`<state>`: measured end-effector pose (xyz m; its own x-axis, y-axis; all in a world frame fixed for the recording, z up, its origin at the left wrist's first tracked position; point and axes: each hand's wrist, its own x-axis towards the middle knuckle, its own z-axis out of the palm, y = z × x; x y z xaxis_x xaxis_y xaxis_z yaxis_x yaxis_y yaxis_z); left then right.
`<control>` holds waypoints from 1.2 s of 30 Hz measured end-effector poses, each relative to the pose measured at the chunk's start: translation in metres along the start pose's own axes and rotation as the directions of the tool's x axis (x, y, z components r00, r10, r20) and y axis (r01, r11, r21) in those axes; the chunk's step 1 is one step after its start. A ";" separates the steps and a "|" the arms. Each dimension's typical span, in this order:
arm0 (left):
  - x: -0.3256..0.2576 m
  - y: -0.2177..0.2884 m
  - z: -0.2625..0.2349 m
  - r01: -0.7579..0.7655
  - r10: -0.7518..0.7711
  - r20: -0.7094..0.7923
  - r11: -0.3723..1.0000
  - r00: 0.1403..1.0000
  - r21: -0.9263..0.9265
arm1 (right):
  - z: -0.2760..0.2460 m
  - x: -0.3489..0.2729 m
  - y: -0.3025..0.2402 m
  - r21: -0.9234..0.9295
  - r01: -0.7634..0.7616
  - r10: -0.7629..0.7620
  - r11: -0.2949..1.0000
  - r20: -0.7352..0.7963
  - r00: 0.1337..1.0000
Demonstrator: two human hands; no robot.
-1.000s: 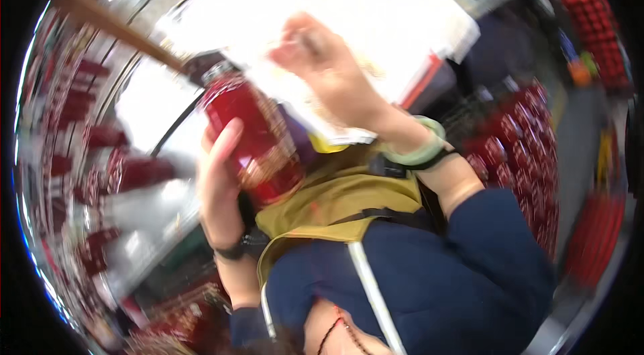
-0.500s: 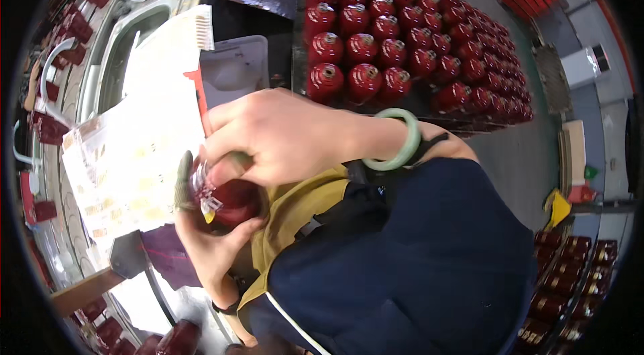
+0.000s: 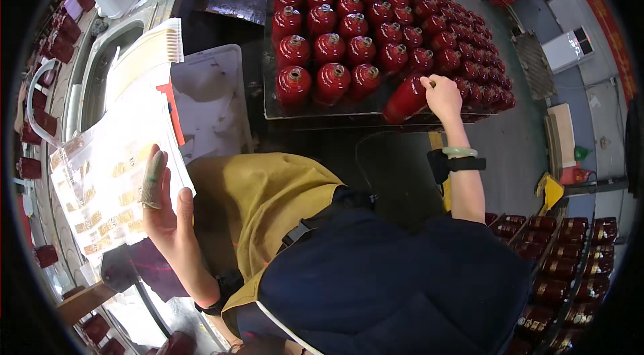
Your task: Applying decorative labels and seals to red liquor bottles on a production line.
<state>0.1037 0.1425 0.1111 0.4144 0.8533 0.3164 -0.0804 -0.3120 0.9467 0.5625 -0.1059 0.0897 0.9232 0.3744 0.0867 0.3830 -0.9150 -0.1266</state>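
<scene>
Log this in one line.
left hand: open, empty, near white sheets | right hand: holds tilted red bottle by neck end | nearby: standing red bottles

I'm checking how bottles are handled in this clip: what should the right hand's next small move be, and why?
Probably to ease the tilted red bottle upright: the right hand grips it near its top, it leans while the red bottles beside it stand upright, and the open left hand is well away, giving no support.
</scene>
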 end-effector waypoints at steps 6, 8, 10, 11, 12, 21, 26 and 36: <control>-0.003 0.000 -0.004 0.054 -0.052 -0.085 0.998 0.995 0.015 | 0.064 0.029 0.020 -0.076 -0.034 0.021 0.997 -0.174 0.985; -0.007 0.001 -0.007 0.076 -0.073 -0.095 0.997 0.993 0.032 | 0.075 0.032 0.016 -0.079 -0.020 0.009 0.997 -0.129 0.992; -0.010 0.000 -0.012 0.083 -0.079 -0.112 0.996 0.991 0.029 | 0.083 0.035 0.015 -0.093 0.016 -0.030 0.995 -0.149 0.988; -0.014 0.002 -0.017 0.085 -0.080 -0.140 0.996 0.987 0.030 | 0.077 0.035 0.002 -0.083 0.005 -0.013 0.997 -0.088 0.996; -0.019 0.003 -0.019 0.092 -0.082 -0.171 0.995 0.982 0.048 | 0.068 0.035 -0.012 -0.074 0.000 -0.002 0.997 -0.023 1.000; -0.025 0.007 -0.017 0.136 -0.138 -0.272 0.990 0.952 -0.029 | -0.040 -0.042 -0.168 0.681 0.460 -0.572 0.569 -0.073 0.817; -0.056 0.014 -0.048 0.127 -0.097 -0.433 0.991 0.896 0.041 | -0.023 -0.149 -0.294 0.974 0.119 -0.939 0.191 0.147 0.310; -0.159 0.035 -0.113 0.430 0.694 -0.720 0.640 0.032 0.636 | -0.060 -0.267 -0.412 0.969 0.143 -0.881 -0.200 -0.114 -0.459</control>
<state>-0.0671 0.0431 0.1006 -0.6948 0.1113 0.7105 0.7037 -0.0987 0.7036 0.1563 0.1624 0.1780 -0.7650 0.6172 0.1842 0.0864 0.3817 -0.9202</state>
